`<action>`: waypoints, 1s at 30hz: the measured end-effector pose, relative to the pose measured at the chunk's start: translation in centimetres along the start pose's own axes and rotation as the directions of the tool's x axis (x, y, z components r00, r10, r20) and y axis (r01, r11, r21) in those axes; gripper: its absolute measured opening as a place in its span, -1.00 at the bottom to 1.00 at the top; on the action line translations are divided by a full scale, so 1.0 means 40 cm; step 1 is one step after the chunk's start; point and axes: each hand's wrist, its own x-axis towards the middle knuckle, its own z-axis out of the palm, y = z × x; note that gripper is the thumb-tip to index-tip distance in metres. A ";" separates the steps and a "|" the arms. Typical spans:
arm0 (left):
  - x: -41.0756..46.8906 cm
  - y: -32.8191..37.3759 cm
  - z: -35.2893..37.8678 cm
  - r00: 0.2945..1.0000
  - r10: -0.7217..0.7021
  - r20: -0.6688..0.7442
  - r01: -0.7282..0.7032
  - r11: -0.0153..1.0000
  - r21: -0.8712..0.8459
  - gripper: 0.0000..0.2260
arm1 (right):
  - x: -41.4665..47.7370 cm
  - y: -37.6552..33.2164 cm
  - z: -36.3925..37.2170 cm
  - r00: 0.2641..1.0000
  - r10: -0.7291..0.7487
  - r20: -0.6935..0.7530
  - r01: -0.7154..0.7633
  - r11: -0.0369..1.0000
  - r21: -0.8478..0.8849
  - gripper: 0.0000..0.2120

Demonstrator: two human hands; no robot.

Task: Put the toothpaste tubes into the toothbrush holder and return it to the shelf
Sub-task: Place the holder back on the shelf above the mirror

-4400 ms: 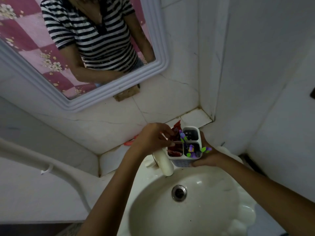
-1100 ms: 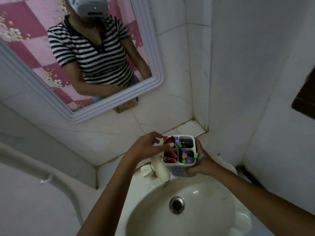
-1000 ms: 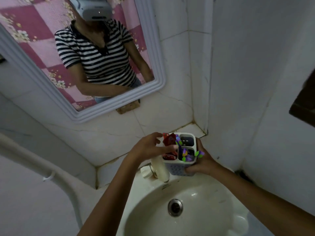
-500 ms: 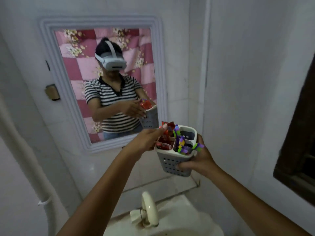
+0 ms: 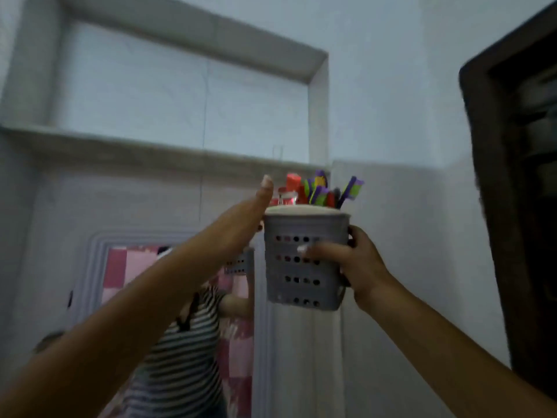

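Head view: the right hand (image 5: 358,267) wraps the toothbrush holder (image 5: 304,260) just below the shelf (image 5: 150,147); the left hand (image 5: 241,227) lies flat-fingered against its rim. Toothpaste tubes (image 5: 291,191) stand inside. Keep it upright — lift above the shelf's edge, then slide inward.

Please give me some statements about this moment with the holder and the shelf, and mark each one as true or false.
1. The right hand grips the side of the toothbrush holder. True.
2. The holder already stands on the shelf. False: it is held in the air, below the ledge.
3. Red toothpaste tubes stick out of the holder's top. True.
4. The left hand carries the holder from underneath. False: it is against the upper left side, fingers stretched upward.
5. The holder is empty of toothbrushes. False: purple and green toothbrushes stand in it.
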 end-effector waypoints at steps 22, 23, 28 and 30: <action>0.327 -0.131 -0.268 0.952 0.275 -0.135 0.025 0.369 0.929 -0.32 | 0.628 -0.216 0.198 0.771 -0.211 -0.601 -0.055 0.918 -0.392 0.07; 0.328 -0.137 -0.270 0.951 0.279 -0.130 0.017 0.374 0.927 -0.28 | 0.638 -0.197 0.205 0.754 -0.272 -0.597 -0.019 0.900 -0.435 0.09; 0.324 -0.144 -0.266 0.951 0.283 -0.127 0.012 0.376 0.927 -0.16 | 0.662 -0.129 0.225 0.713 -0.528 -0.461 0.135 0.750 -0.648 0.00; 0.322 -0.134 -0.267 0.953 0.276 -0.128 0.017 0.372 0.928 -0.25 | 0.661 -0.114 0.226 0.739 -0.536 -0.408 0.146 0.719 -0.680 -0.03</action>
